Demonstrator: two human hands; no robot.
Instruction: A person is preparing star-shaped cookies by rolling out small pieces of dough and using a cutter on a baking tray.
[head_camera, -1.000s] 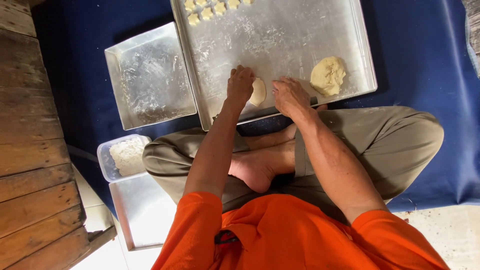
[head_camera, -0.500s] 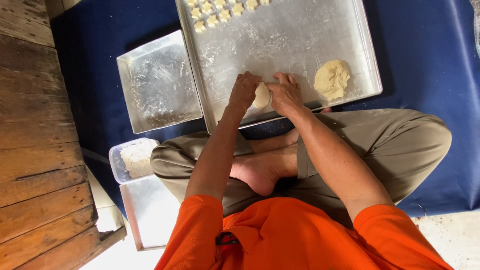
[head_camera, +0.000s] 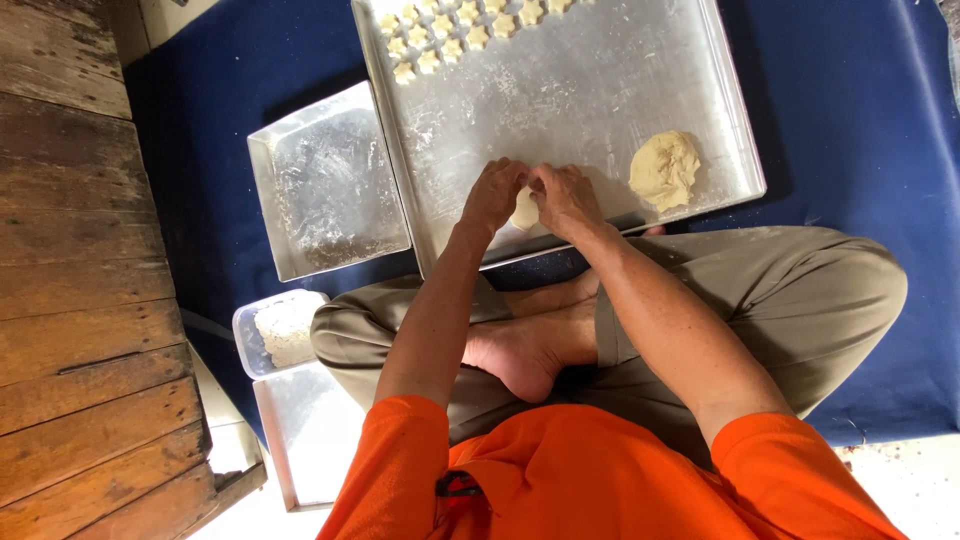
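On a blue mat by wooden boards, both hands have closed in: left hand (head_camera: 492, 193) and right hand (head_camera: 563, 196) fingers are now pinching a dough piece (head_camera: 524, 210) on the tray's (head_camera: 600, 90) near edge.

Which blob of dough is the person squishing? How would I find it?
Find the big metal tray on the blue mat. At its near edge, the left hand and right hand meet around a small pale dough piece. The other dough lump lies bare to the right, and the little cut shapes sit in rows at the far end.
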